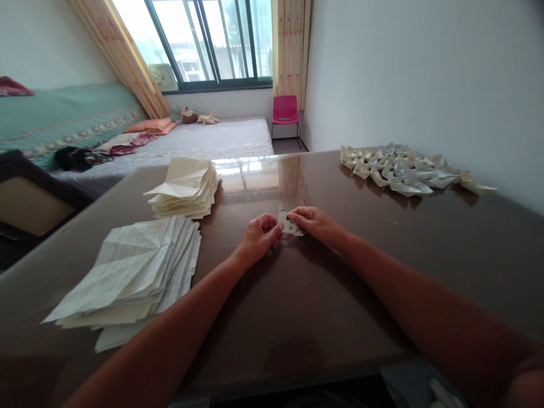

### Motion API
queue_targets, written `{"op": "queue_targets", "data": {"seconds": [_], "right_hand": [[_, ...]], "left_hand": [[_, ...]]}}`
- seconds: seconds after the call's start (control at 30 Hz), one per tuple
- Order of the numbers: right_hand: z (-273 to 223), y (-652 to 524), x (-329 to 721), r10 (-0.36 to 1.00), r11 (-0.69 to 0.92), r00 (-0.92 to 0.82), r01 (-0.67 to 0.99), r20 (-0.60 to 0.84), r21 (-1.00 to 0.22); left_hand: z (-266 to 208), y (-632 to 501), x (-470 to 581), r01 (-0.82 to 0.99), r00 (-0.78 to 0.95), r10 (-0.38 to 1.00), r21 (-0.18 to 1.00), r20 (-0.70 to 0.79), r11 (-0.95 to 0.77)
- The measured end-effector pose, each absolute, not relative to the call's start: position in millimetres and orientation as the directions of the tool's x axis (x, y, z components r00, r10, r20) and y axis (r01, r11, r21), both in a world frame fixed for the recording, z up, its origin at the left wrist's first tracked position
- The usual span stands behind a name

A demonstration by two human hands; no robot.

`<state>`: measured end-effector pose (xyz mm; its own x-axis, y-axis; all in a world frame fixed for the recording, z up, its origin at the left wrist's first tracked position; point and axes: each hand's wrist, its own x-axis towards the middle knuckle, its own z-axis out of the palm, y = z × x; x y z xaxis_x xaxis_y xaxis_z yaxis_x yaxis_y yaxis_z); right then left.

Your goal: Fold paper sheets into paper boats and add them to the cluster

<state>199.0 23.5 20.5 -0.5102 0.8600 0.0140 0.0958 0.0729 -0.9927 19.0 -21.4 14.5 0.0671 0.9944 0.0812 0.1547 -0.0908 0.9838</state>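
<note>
I have a small folded piece of printed paper (292, 228) between my two hands, over the middle of the counter (297, 306); whether its lower edge touches the surface I cannot tell. My left hand (260, 233) pinches its left side between thumb and fingers, and my right hand (313, 222) grips its upper right part, so both are closed on the paper, near each other. I judge this to be a folding step, with the piece already small. The next move seems to call for a steady left pinch while the right thumb works the crease, gently enough not to tear it. Two stacks of creased sheets, cream (187, 190) and white (131, 266), lie to my left; boat-shaped folded papers (395, 170) cluster at the far right.
</note>
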Motion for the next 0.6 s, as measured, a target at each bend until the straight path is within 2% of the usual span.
{"op": "queue_targets", "data": {"seconds": [0.13,0.37,0.6], "right_hand": [[22.9,23.3,202.1,0.829,-0.052,-0.550,0.110,-0.104,-0.993],[21.9,26.5,203.7,0.817,0.087,-0.576,0.154,-0.018,-0.984],[22.0,27.9,205.4,0.810,0.114,-0.586,0.226,-0.041,-0.967]], "left_hand": [[18.9,-20.8,15.3,0.059,-0.003,0.998,0.997,0.056,-0.056],[18.4,-19.8,18.0,0.030,-0.006,0.997,0.996,0.080,-0.080],[19.0,-20.4,16.5,0.004,0.031,0.999,1.000,0.024,-0.024]]}}
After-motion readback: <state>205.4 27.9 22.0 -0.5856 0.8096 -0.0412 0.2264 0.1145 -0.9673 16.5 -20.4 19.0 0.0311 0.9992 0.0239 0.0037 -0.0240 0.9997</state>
